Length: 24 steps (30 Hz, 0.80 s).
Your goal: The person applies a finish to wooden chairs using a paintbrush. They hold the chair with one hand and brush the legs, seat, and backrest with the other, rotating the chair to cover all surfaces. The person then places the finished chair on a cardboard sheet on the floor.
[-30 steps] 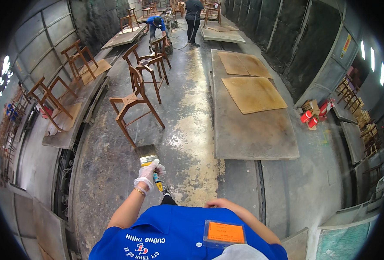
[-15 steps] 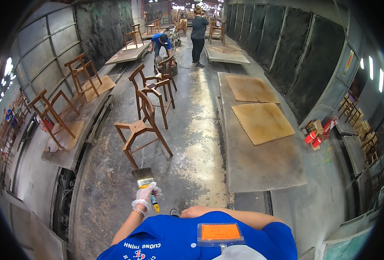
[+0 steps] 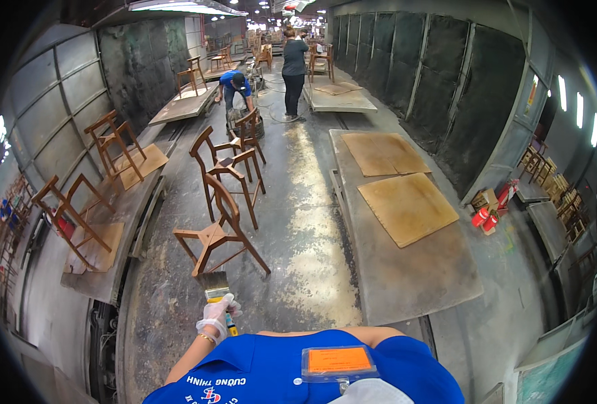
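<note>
My left hand (image 3: pixel 217 312), in a thin translucent glove, is closed around the handle of a wide flat paintbrush (image 3: pixel 213 283). The dark bristles point away from me, and the handle's end sticks out below my fingers. Just beyond the bristles stands the nearest brown wooden chair frame (image 3: pixel 215 234). Its front leg meets the brush in the picture; whether they touch I cannot tell. Of my right arm (image 3: pixel 374 334) only a strip of bare skin shows behind my blue shirt, and the hand is hidden.
More chair frames (image 3: pixel 234 165) stand in line ahead. On the left, a low platform (image 3: pixel 120 246) carries chairs on brown sheets. At right lies another platform (image 3: pixel 420 279) with cardboard sheets (image 3: pixel 406 209). A bending person (image 3: pixel 234 84) and a standing person (image 3: pixel 294 64) are farther off.
My view has tilted up slightly, so the scene sits lower. The brush bristles have swung a little left beside the nearest chair's leg. Less of my right arm shows now.
</note>
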### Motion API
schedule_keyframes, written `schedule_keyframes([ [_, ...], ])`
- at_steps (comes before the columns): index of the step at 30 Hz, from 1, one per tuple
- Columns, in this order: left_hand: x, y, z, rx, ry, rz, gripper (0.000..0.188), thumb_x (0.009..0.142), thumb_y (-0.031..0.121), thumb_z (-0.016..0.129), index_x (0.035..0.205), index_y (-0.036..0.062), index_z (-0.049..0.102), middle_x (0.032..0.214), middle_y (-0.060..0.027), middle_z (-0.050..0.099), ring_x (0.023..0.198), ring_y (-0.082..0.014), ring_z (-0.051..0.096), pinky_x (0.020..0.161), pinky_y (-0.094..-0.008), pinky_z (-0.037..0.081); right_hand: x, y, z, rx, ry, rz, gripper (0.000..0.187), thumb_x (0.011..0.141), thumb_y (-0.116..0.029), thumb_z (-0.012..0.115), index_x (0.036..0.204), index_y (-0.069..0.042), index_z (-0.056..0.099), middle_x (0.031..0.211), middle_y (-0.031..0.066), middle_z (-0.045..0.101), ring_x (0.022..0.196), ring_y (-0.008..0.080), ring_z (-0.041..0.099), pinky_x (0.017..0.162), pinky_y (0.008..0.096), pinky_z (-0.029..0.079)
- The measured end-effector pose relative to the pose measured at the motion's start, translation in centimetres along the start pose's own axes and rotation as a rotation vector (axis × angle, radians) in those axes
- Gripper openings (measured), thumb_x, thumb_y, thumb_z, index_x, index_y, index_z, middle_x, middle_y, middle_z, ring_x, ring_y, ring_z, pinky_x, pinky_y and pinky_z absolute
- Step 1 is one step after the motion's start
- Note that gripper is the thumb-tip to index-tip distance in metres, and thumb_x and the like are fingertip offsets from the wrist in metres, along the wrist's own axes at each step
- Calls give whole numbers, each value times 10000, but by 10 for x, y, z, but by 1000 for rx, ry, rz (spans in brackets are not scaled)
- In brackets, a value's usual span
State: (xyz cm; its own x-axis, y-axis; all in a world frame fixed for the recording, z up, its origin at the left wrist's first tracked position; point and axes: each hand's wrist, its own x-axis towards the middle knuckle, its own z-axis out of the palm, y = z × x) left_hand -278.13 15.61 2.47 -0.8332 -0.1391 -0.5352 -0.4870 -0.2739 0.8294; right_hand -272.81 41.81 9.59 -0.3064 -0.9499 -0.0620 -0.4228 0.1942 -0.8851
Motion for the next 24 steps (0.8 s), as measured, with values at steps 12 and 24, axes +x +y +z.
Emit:
schedule_keyframes([
  [12, 83, 18, 85, -46, 33, -14, 186, 957, 178, 785, 1000, 25, 687, 831, -89, 708, 731, -221, 703, 727, -391, 645, -9, 73, -103, -203, 83, -63, 283, 979, -259, 657, 927, 13, 721, 939, 214, 736, 841, 393, 742, 706, 459, 589],
  [24, 181, 50, 217, -112, -29, 79, 203, 974, 220, 786, 985, 31, 711, 846, -85, 725, 733, -216, 709, 714, -382, 632, -204, 278, -167, -226, -149, 580, 267, 933, -287, 686, 1015, -45, 765, 1025, 180, 776, 973, 409, 743, 774, 490, 591],
])
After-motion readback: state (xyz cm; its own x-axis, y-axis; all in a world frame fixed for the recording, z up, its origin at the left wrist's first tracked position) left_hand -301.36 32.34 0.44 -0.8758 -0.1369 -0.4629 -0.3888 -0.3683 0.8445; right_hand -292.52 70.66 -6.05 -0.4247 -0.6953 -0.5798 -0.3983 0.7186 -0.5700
